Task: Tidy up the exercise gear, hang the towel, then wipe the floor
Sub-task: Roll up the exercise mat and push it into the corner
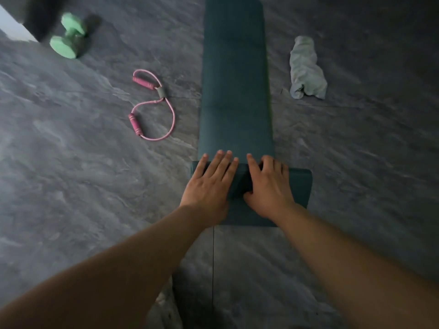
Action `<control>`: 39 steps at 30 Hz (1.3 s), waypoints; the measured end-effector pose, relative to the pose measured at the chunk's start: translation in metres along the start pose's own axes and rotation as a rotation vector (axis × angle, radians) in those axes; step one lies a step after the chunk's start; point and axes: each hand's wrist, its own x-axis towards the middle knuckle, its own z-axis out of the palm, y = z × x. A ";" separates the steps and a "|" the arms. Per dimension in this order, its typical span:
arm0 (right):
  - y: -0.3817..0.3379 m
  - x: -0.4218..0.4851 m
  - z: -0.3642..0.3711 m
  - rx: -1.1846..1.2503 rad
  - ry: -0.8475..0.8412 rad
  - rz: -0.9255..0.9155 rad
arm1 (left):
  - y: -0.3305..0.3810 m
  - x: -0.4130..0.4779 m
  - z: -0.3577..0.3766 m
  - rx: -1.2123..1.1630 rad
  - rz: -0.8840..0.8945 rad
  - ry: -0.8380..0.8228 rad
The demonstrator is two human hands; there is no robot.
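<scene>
One mat (235, 79), dark teal, lies lengthwise on grey marbled floor (95, 186); near end rolled into thick roll, far part flat. Two hands on roll, side by side. Left hand (210, 186) presses flat, fingers straight, tips reaching onto unrolled part. Right hand (269, 186) holds roll: fingers bent over top, thumb tucked against near side (index more extended). One mint-green dumbbell (69, 35) far left, blurred. One pink resistance band (154, 105), figure-eight, two handles, left of mat, apart from it. One pale towel (306, 70), crumpled, right of mat.
</scene>
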 end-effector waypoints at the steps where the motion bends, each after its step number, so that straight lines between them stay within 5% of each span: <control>1: -0.001 0.002 -0.008 0.000 -0.012 0.005 | -0.003 0.000 -0.008 -0.021 0.005 -0.024; 12: -0.008 0.033 -0.098 0.034 0.112 0.054 | -0.026 0.017 -0.107 -0.098 0.000 -0.121; 20: 0.008 0.111 -0.103 0.056 -0.015 0.023 | -0.049 0.087 -0.125 -0.028 -0.070 -0.229; 39: 0.016 0.252 -0.041 0.033 -0.135 0.152 | -0.109 0.219 -0.043 -0.106 0.027 -0.253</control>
